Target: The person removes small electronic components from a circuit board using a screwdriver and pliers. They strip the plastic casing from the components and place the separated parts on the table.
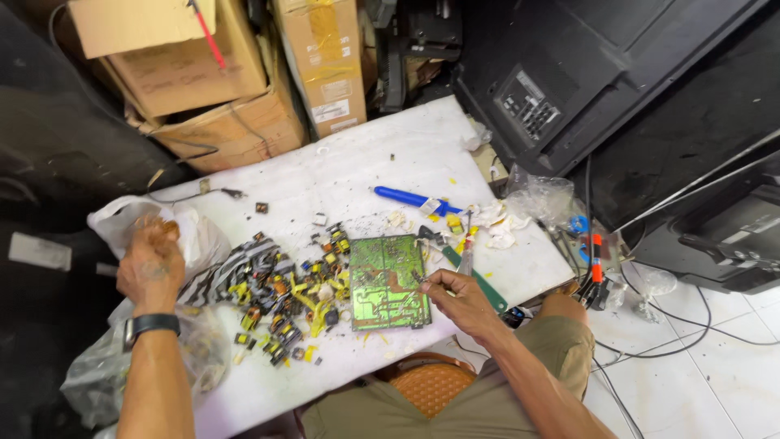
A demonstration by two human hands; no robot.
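Circuit board (387,283), green, solder side up, lies flat on the white worktop (341,171) and is my landmark. Right hand (457,299) sits at the board's right edge, fingers (431,283) pinched together on a thin tool with a clear handle (467,258) whose tip, as far as I can see, meets the board near that edge. Left hand (150,264) is well left of the board, raised over a crumpled clear plastic bag (130,223); fingers curled together around something small and brownish, I cannot tell what. Black wristwatch (150,325) on that wrist. Pile of small yellow-and-black components (284,297) spreads just left of the board, some touching its left edge. Blue-handled tool (406,197) lies beyond the board, up and right. Green-handled tool (479,284) lies just right of the board, partly under my right hand. White scraps (496,228) lie up and right of the board. Cardboard boxes (219,81) stand far behind the board, to the upper left; black television back (569,89) far to the upper right.
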